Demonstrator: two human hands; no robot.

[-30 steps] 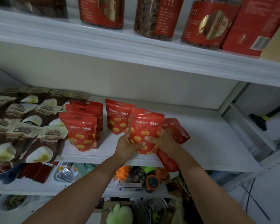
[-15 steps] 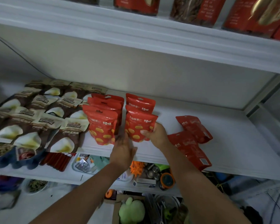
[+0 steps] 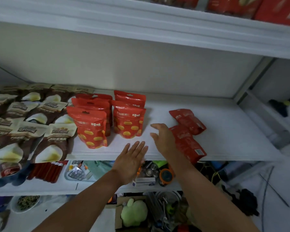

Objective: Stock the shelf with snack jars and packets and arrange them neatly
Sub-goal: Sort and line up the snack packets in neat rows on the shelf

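Red snack packets stand upright in two short rows on the white shelf (image 3: pixel 233 141): a left row (image 3: pixel 90 126) and a right row (image 3: pixel 128 121). Two more red packets lie flat to the right, one farther back (image 3: pixel 187 120) and one at the shelf's front edge (image 3: pixel 189 146). My left hand (image 3: pixel 132 159) hovers flat with straight fingers just below the shelf edge, holding nothing. My right hand (image 3: pixel 162 137) is over the shelf between the right row and the flat packets, fingers spread and empty.
Brown and cream packets (image 3: pixel 28 124) fill the shelf's left part. Jars and red boxes (image 3: pixel 274 9) stand on the shelf above. The lower shelf holds red sausage sticks (image 3: pixel 47 171), a tray of pill blisters (image 3: pixel 77 171) and clutter. A green plush toy (image 3: pixel 134 213) sits in a box below.
Both hands have let go of the red packet, which now stands at the front of the right row. The hands drew back, the right one moving right toward the flat packets.
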